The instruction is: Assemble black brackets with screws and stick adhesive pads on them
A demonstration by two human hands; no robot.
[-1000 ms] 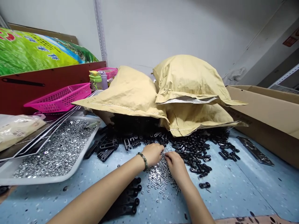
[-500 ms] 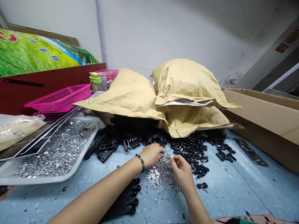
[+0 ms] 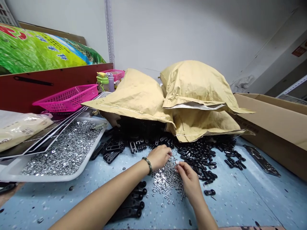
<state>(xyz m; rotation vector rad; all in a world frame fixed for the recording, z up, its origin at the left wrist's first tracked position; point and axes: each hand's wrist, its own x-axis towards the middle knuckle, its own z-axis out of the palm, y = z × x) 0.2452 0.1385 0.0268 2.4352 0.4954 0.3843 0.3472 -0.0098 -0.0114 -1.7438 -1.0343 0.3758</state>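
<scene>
1. Both hands have edged rightward since the last frame, over the loose pile of steel screws and nuts [image 3: 166,182], which lies on a speckled blue surface [image 3: 251,198].
2. I see the left hand [image 3: 159,157] curled closed at the pile's top edge, but I cannot tell whether it holds anything.
3. My right hand [image 3: 189,182] pinches its fingertips [image 3: 177,166] together just above the pile; anything between them is too small for me to make out.
4. Nuts fill one white tray [image 3: 55,179], while the screws and nuts stay loose before me and black plastic parts [image 3: 199,156] lie heaped beyond.
5. I count two hands, one tray, three kraft mailers [image 3: 136,95] and two pink baskets [image 3: 68,99]; the metal and black pieces are too many to count.
</scene>
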